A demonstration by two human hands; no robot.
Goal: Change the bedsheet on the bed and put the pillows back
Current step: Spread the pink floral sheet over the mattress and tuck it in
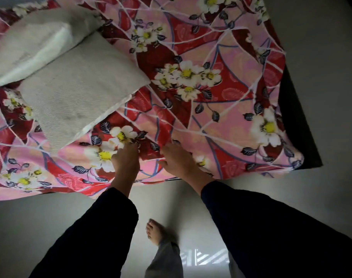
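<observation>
While our left hand (125,157) pinches the floral bedsheet (211,97) at the near edge of the bed (299,121), and our right hand (179,159) rests just beside with a grip we cannot read, we should draw the cloth evenly outward, clear of the pillows (81,93) beyond the left grip.

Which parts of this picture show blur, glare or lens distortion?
Head view: the foot and far pillow are motion-blurred; a bright patterned reflection glares on the floor; the wide lens bows the edges of the bedsheet.
</observation>
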